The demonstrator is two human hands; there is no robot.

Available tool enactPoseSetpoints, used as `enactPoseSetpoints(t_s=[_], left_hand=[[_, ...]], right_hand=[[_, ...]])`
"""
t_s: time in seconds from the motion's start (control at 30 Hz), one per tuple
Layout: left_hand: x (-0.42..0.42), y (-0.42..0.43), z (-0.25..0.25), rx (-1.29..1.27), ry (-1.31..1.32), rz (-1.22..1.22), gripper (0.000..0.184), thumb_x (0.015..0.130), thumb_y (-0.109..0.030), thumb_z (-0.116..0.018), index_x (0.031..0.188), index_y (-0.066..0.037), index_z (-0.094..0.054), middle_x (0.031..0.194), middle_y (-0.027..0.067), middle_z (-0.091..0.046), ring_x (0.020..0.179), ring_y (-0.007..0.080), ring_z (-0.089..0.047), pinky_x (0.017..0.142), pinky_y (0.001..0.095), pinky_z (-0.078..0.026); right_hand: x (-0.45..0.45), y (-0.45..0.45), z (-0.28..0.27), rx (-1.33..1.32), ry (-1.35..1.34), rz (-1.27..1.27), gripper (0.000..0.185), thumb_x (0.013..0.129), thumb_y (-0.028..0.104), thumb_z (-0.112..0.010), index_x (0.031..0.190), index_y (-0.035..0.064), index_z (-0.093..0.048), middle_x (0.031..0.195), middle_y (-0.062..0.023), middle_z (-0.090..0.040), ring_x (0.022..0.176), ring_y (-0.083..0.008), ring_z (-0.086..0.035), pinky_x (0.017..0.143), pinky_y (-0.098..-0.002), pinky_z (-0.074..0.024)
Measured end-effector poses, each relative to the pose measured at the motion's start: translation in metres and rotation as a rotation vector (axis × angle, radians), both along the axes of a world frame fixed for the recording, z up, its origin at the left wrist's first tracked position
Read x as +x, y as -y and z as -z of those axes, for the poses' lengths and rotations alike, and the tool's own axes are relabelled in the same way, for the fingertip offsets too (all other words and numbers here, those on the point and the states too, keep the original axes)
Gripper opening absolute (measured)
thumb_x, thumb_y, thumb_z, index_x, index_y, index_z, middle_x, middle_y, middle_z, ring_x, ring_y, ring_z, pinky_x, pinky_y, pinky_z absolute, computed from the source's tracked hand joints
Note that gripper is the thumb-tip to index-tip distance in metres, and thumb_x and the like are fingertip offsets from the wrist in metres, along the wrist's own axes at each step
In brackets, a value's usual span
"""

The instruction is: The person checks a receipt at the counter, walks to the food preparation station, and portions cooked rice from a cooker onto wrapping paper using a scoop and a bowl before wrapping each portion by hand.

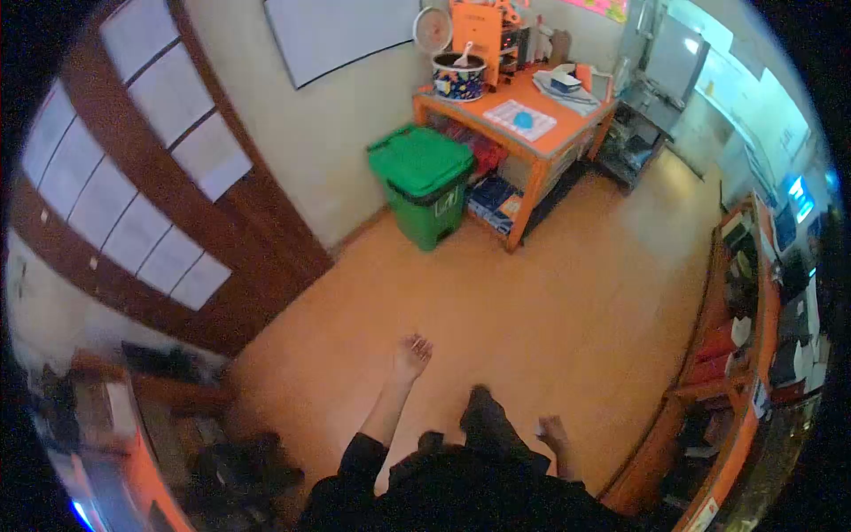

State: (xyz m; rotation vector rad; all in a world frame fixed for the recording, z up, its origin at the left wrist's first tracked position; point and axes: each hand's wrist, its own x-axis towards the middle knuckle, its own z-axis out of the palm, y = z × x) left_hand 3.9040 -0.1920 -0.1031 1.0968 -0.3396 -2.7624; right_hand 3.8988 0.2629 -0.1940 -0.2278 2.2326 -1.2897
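Note:
My left hand (413, 356) hangs over the wooden floor in front of my body, its fingers loosely bent and a little apart. Nothing shows in it. Lower and to the right is my right hand (554, 432), with its fingers curled in. A small pale spot shows at its fingertips, too small and blurred to name. Neither hand touches any furniture. Between them, my dark-trousered leg (486, 421) reaches forward over the floor.
A green lidded bin (424, 191) stands before an orange table (523, 142) bearing a patterned pot (459, 82) and a blue item (523, 120). Brown doors (266, 230) with posted sheets are at left. An orange shelf unit (749, 355) runs along the right.

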Motion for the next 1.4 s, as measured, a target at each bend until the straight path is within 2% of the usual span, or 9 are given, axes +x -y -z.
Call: enactPoseSetpoints(t_s=[0.1, 0.2, 0.67, 0.83, 0.93, 1.03, 1.07, 1.3, 1.4], left_hand=[[-0.133, 0.046, 0.076, -0.243, -0.539, 0.014, 0.032, 0.087, -0.041, -0.048, 0.094, -0.009, -0.053, 0.093, 0.0067, -0.054, 0.079, 0.0237, -0.053, 0.071, 0.0341, -0.045], [-0.24, 0.062, -0.001, -0.043, 0.06, -0.04, 0.031, 0.089, -0.04, -0.046, 0.094, -0.01, -0.051, 0.096, 0.0076, -0.052, 0.077, 0.0237, -0.052, 0.071, 0.0341, -0.045], [-0.499, 0.25, 0.132, -0.224, 0.207, -0.163, 0.061, 0.082, -0.055, -0.046, 0.124, -0.012, -0.041, 0.126, 0.0107, -0.042, 0.106, 0.0284, -0.044, 0.08, 0.0431, -0.042], [-0.552, 0.29, 0.139, 0.068, 0.248, -0.321, 0.064, 0.074, -0.057, -0.055, 0.115, -0.008, -0.049, 0.115, 0.0099, -0.05, 0.106, 0.0292, -0.045, 0.086, 0.0444, -0.04], [-0.555, 0.306, 0.079, 0.197, 0.134, -0.438, 0.064, 0.078, -0.051, -0.052, 0.12, -0.003, -0.044, 0.123, 0.0135, -0.045, 0.112, 0.0311, -0.042, 0.089, 0.0422, -0.038], [-0.554, 0.328, -0.049, -0.073, -0.11, -0.415, 0.058, 0.079, -0.043, -0.055, 0.114, 0.002, -0.045, 0.116, 0.0166, -0.048, 0.108, 0.0331, -0.045, 0.088, 0.0416, -0.042], [-0.551, 0.344, -0.069, -0.055, -0.039, -0.415, 0.058, 0.078, -0.043, -0.055, 0.114, 0.002, -0.046, 0.114, 0.0174, -0.049, 0.106, 0.0331, -0.046, 0.087, 0.0411, -0.042], [-0.558, 0.375, -0.064, -0.267, 0.233, -0.302, 0.058, 0.076, -0.042, -0.057, 0.117, -0.002, -0.049, 0.108, 0.0142, -0.052, 0.099, 0.0292, -0.051, 0.086, 0.039, -0.044], [-0.599, 0.325, -0.096, 0.016, 0.493, -0.467, 0.053, 0.075, -0.04, -0.057, 0.115, -0.005, -0.051, 0.108, 0.0119, -0.053, 0.094, 0.0275, -0.052, 0.082, 0.0365, -0.045]], right_hand=[[-0.067, -0.014, 0.031, -0.163, 0.013, 0.219, 0.016, 0.084, 0.014, -0.06, 0.095, 0.0076, -0.05, 0.084, -0.007, -0.056, 0.073, -0.0195, -0.056, 0.06, -0.0358, -0.0484], [-0.162, 0.015, 0.027, -0.521, 0.32, 0.696, 0.016, 0.08, 0.01, -0.062, 0.091, 0.0062, -0.05, 0.084, -0.0101, -0.056, 0.067, -0.0222, -0.057, 0.054, -0.0356, -0.0509], [-0.612, 0.418, -0.034, -0.364, -0.196, -0.269, 0.011, 0.084, 0.011, -0.057, 0.091, 0.0038, -0.062, 0.077, -0.0045, -0.062, 0.069, -0.0139, -0.058, 0.065, -0.0272, -0.0481], [-0.664, 0.472, -0.018, -0.092, 0.275, -0.362, 0.015, 0.085, 0.011, -0.055, 0.098, 0.0049, -0.061, 0.088, -0.0059, -0.061, 0.077, -0.0164, -0.058, 0.068, -0.0294, -0.049], [-0.693, 0.505, -0.01, 0.046, 0.274, -0.498, 0.021, 0.089, 0.013, -0.051, 0.106, 0.0054, -0.061, 0.099, -0.0072, -0.06, 0.084, -0.0181, -0.059, 0.071, -0.0299, -0.0502], [-0.719, 0.529, 0.045, -0.628, 0.475, -0.33, 0.025, 0.09, 0.016, -0.049, 0.112, 0.0051, -0.057, 0.1, -0.0089, -0.059, 0.089, -0.0196, -0.059, 0.074, -0.0283, -0.05], [-0.723, 0.558, 0.038, -0.186, 0.259, -0.303, 0.023, 0.081, 0.005, -0.055, 0.104, 0.0055, -0.06, 0.089, -0.0081, -0.061, 0.077, -0.0196, -0.059, 0.067, -0.0354, -0.0487], [-0.781, 0.599, 0.063, -0.307, 0.159, -0.238, 0.028, 0.091, 0.029, -0.05, 0.098, 0.0054, -0.063, 0.108, -0.0113, -0.059, 0.095, -0.0325, -0.059, 0.083, -0.0412, -0.0455], [-0.813, 0.563, -0.007, 0.125, -0.325, -0.859, 0.027, 0.088, 0.028, -0.051, 0.09, 0.0044, -0.064, 0.108, -0.0131, -0.06, 0.097, -0.037, -0.058, 0.083, -0.0425, -0.0452]])
